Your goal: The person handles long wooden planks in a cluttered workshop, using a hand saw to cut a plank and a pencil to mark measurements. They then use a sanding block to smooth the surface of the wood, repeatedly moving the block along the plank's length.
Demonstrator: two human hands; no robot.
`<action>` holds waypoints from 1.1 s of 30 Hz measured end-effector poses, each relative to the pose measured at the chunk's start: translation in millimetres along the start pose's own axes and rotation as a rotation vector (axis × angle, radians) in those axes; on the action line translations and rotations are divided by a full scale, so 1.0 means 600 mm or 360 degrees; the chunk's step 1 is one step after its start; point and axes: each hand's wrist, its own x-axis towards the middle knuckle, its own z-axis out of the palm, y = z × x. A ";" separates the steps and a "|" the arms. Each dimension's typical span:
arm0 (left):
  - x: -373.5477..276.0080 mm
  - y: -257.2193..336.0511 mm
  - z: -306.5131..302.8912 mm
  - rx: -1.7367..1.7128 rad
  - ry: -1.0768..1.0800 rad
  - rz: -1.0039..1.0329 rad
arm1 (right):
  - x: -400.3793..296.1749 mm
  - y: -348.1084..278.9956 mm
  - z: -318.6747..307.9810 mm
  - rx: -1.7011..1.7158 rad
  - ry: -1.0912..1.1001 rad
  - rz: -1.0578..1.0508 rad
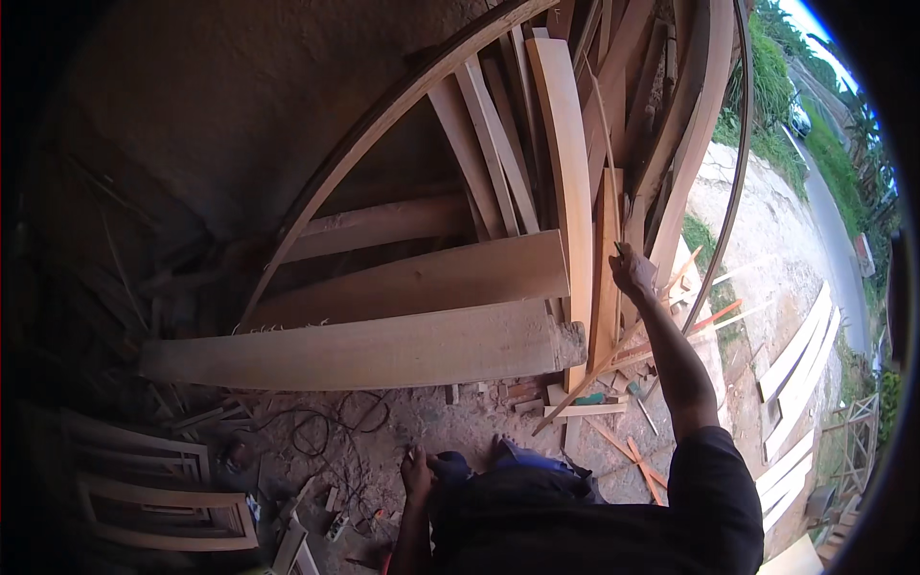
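Observation:
My right hand (632, 273) is raised over leaning boards at the right, its fingers closed on a small, thin green-tipped item (619, 249), perhaps a pencil. A narrow wooden strip (608, 144) rises just above that hand. Low in front of my body is my left hand (417, 471), fingers curled; whether it holds something small is unclear. Between the hands, a wide pale plank (359, 352) lies crosswise, with a rough, broken right end. Behind it lies another wide board (424, 280). A long pale board (564, 180) stands beside their right ends.
Many boards (654, 144) lean together at the top. Black cable (313, 431) coils on the dirty floor among offcuts. Wooden frames (165, 510) lie at the lower left. White boards (798, 345) rest outside at right, near a road (834, 208).

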 end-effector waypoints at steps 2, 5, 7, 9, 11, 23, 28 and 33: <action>0.003 0.011 0.024 0.0031 -0.0113 -0.0060 | -0.041 0.091 0.068 0.0271 0.0130 -0.0047; -0.006 0.039 0.026 0.0048 -0.0117 -0.0091 | -0.102 0.085 0.114 0.0389 -0.0076 0.0029; -0.009 0.043 0.018 -0.0014 -0.0058 0.0016 | -0.120 0.036 0.118 0.0343 -0.0207 0.0129; -0.009 0.046 0.013 0.0016 -0.0055 -0.0039 | -0.112 0.027 0.127 0.0349 -0.0147 0.0067; -0.002 0.046 0.016 0.0014 -0.0067 -0.0078 | -0.098 0.023 0.131 0.0407 -0.0058 -0.0008; 0.084 0.178 0.063 -0.0395 -0.0611 0.0399 | -0.401 -0.425 0.225 0.0850 -0.0947 -0.1247; 0.112 0.217 0.046 -0.0551 -0.0644 0.0430 | -0.393 -0.501 0.267 0.0970 -0.1617 -0.0842; 0.112 0.178 -0.013 -0.0529 -0.0371 0.0061 | -0.370 -0.537 0.282 0.0632 -0.1572 -0.0936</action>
